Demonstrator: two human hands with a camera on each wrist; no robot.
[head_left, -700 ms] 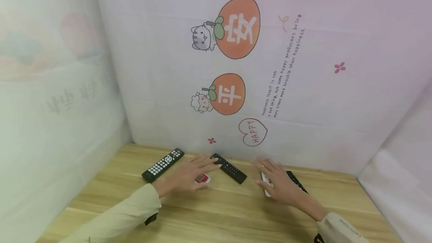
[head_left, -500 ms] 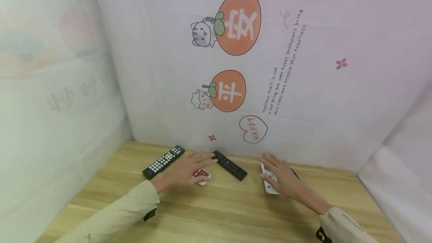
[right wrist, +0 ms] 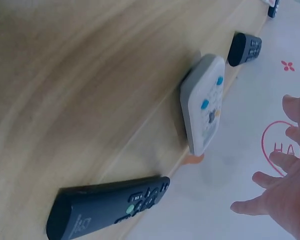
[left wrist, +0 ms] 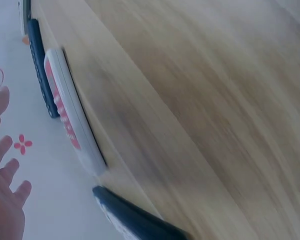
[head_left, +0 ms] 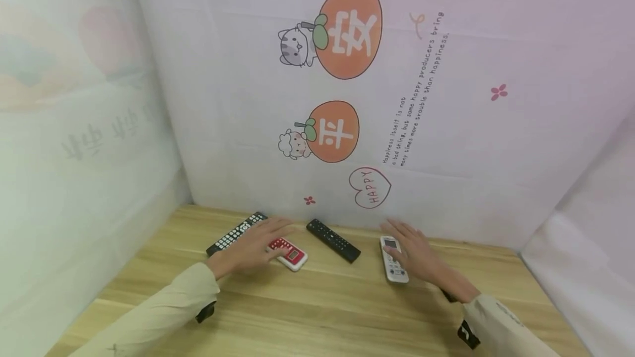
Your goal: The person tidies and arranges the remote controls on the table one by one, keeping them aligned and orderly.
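I see the left hand [head_left: 252, 247] hovering above the red remote [head_left: 295, 258], the right hand [head_left: 418, 255] above the white remote [head_left: 395, 272], fingers spread on both.

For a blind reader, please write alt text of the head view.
A left hand and a right hand hover above a wooden table. By the left lie a red-and-white remote and a black remote with white buttons; by the right, a white remote; between, another black remote. Behind is printed white cloth.
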